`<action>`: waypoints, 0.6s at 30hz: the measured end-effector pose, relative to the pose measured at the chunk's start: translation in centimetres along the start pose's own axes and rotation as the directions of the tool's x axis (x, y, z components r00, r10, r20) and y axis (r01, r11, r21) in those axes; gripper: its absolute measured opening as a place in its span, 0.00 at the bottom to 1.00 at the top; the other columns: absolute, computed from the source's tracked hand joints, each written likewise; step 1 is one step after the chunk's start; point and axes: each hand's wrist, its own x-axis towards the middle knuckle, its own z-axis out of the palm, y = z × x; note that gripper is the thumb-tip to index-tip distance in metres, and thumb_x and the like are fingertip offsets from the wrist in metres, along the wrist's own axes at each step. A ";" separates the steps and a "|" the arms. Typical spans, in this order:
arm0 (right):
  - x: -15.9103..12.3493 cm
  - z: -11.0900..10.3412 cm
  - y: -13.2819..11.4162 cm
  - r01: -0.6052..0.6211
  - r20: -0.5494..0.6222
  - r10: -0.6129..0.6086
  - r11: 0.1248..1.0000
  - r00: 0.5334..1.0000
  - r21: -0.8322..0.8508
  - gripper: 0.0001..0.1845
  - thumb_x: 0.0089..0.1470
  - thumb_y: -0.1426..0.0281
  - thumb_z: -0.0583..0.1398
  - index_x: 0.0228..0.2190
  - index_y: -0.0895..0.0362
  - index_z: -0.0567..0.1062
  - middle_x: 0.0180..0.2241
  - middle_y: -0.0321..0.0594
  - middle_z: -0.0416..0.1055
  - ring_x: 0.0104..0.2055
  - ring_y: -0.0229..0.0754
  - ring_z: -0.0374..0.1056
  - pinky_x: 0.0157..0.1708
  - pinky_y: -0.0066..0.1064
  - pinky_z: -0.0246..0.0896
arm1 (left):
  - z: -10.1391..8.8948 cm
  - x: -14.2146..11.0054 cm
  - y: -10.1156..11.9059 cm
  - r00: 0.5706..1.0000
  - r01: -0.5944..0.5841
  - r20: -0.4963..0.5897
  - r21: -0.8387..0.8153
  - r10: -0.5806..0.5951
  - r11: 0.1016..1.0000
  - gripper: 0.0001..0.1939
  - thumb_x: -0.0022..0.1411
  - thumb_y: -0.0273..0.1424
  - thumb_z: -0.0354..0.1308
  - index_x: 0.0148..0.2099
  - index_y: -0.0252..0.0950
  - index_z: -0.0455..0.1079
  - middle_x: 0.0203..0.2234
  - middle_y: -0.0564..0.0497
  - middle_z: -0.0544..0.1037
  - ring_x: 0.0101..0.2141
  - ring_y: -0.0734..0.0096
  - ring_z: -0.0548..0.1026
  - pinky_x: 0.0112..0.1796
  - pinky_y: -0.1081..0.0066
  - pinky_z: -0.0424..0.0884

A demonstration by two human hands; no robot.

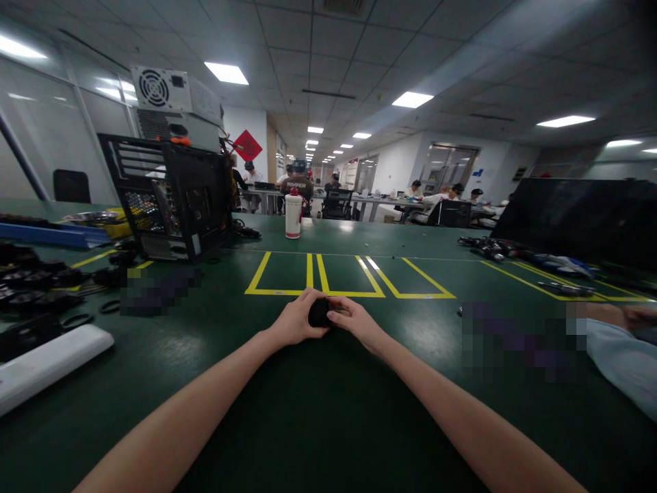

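A small rounded black object (319, 313) is held between my two hands, low over the green table (328, 411). My left hand (298, 316) curls around its left side, thumb below and fingers over the top. From the right, the fingertips of my right hand (359, 322) press against it. Its exact kind cannot be made out, as the fingers cover part of it. Just beyond my hands, yellow tape (339, 294) marks out boxes on the tabletop.
An open black computer case (177, 198) with power supplies (172, 92) on top stands left. Farther back is a white bottle (293, 216). A long white bar (51, 363) and black parts lie left. At right are a dark monitor (580, 222), cables and another person's sleeve (621, 356).
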 end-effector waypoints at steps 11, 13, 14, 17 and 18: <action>0.1 0.2 0.5 0.050 -0.060 -0.053 0.998 0.997 -0.040 0.15 0.43 0.66 0.59 0.35 0.55 0.65 0.39 0.38 0.64 0.39 0.39 0.64 0.42 0.37 0.59 | 0.0 -0.1 0.0 1.000 0.004 0.006 0.008 -0.004 1.000 0.28 0.43 0.33 0.60 0.47 0.41 0.55 0.40 0.52 0.62 0.37 0.66 0.67 0.36 0.66 0.66; 0.1 0.1 0.4 0.022 -0.055 -0.025 0.999 0.998 -0.047 0.16 0.43 0.66 0.59 0.37 0.55 0.65 0.40 0.39 0.64 0.40 0.40 0.64 0.43 0.38 0.58 | 0.0 -0.1 -0.1 1.000 0.006 0.001 0.008 -0.006 1.000 0.29 0.43 0.33 0.60 0.48 0.41 0.54 0.40 0.52 0.62 0.37 0.66 0.67 0.36 0.67 0.66; 0.2 0.0 0.4 0.008 -0.045 -0.010 0.999 0.999 -0.049 0.17 0.43 0.66 0.58 0.38 0.55 0.65 0.40 0.40 0.64 0.41 0.40 0.63 0.44 0.38 0.57 | 0.0 -0.1 -0.1 1.000 0.005 0.002 0.008 -0.006 1.000 0.29 0.43 0.34 0.60 0.48 0.41 0.54 0.40 0.52 0.62 0.37 0.66 0.67 0.36 0.67 0.66; 0.1 -0.1 0.3 0.009 0.005 -0.009 1.000 1.000 -0.026 0.19 0.41 0.68 0.60 0.38 0.56 0.65 0.41 0.40 0.64 0.43 0.41 0.63 0.46 0.39 0.56 | 0.1 -0.1 -0.2 1.000 0.000 0.011 0.007 0.000 1.000 0.29 0.43 0.33 0.60 0.48 0.42 0.54 0.40 0.52 0.62 0.38 0.66 0.67 0.37 0.67 0.66; 0.0 -0.2 0.4 0.022 0.019 -0.022 1.000 1.000 -0.009 0.20 0.40 0.69 0.61 0.38 0.56 0.65 0.42 0.40 0.64 0.44 0.42 0.63 0.46 0.39 0.56 | 0.1 -0.1 -0.2 1.000 -0.001 0.012 0.005 0.001 1.000 0.29 0.44 0.33 0.60 0.48 0.42 0.54 0.40 0.52 0.62 0.38 0.66 0.67 0.36 0.67 0.66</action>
